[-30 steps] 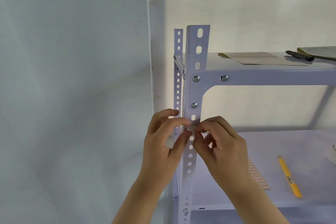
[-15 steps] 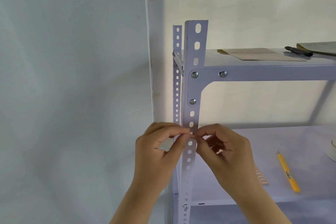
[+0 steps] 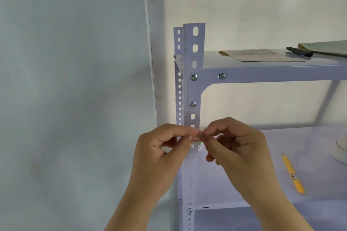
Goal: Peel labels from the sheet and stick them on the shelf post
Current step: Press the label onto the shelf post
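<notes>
A white perforated shelf post rises at the centre of the head view. A small label with red print lies across the post's face below the third bolt. My left hand pinches its left end and my right hand pinches its right end, both at the post. Whether the label is stuck flat I cannot tell. The label sheet is hidden behind my right hand.
A yellow utility knife lies on the lower shelf, with a tape roll at the right edge. Papers, a black marker and a booklet rest on the upper shelf. A wall stands to the left.
Both hands have slid down the post, then spread slightly apart. The label's red print now shows between the fingertips. The sheet on the lower shelf has gone behind my right hand.
</notes>
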Motion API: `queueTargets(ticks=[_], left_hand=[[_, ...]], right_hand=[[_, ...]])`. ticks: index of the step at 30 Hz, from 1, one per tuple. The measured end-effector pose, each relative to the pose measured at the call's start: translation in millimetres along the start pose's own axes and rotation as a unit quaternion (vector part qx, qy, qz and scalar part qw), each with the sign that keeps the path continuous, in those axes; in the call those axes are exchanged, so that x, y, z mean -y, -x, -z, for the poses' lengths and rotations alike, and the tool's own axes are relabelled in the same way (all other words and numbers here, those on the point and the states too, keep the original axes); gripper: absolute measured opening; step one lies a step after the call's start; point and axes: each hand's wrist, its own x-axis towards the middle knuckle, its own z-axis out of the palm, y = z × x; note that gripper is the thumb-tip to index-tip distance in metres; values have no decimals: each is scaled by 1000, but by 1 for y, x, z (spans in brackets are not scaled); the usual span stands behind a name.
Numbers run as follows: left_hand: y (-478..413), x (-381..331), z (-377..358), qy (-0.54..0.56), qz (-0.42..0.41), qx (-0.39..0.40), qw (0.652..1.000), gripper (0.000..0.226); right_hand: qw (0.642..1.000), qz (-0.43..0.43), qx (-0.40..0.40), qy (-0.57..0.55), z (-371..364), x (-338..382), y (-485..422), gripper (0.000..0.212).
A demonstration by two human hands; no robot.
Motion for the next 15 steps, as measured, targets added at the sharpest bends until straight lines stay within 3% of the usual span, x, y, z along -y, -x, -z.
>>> queueTargets(ticks=[10,15], left_hand=[[2,-6,1,-93,-20,8,995,22],[3,-11,-5,-228,-101,-26,968,19]], right_hand=[[999,5,27,32,6,5,2,24],[981,80,3,177,7,-4,3,13]])
